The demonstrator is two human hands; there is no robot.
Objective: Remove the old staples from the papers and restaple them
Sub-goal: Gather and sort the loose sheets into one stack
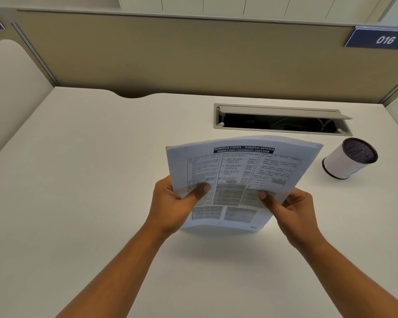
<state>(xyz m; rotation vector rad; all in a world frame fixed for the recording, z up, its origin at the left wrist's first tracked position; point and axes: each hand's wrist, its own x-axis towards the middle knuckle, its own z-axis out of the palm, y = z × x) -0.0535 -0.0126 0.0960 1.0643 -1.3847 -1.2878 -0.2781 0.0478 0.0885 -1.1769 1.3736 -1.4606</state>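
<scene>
Papers [239, 175], a thin printed stack, are held up in the centre of the frame, a little to the right, over a pale worktop [90, 180]. The top sheet faces the camera and bows gently. A dark banner across its upper edge reads "Marginal Utility – Marginal Revenue, Production Possibility Frontier", with columns of small text and boxed tables below, too blurred to read. The left hand [170, 203] grips the stack's lower left edge, thumb [200, 189] pressed flat on the front page and fingers curled out of sight behind it. The right hand [292, 207] grips the lower right edge the same way, thumb on the front and fingers [294, 198] curled around the edge behind the sheets. Both bare forearms reach up from the bottom of the frame. The stack's bottom edge sits close to the worktop with a soft shadow beneath it; whether it touches the surface cannot be told. At the right of the frame, near the papers but apart from them, stands a white cylindrical holder [340, 164] with dark mesh inside and a dark base rim. Above the papers in the frame, a grey cable hatch [280, 120] in the worktop is open, showing a dark slot with pale cables. A beige partition [170, 53] runs across the top of the frame, and a blue tag [384, 40] at its upper right reads 016.
</scene>
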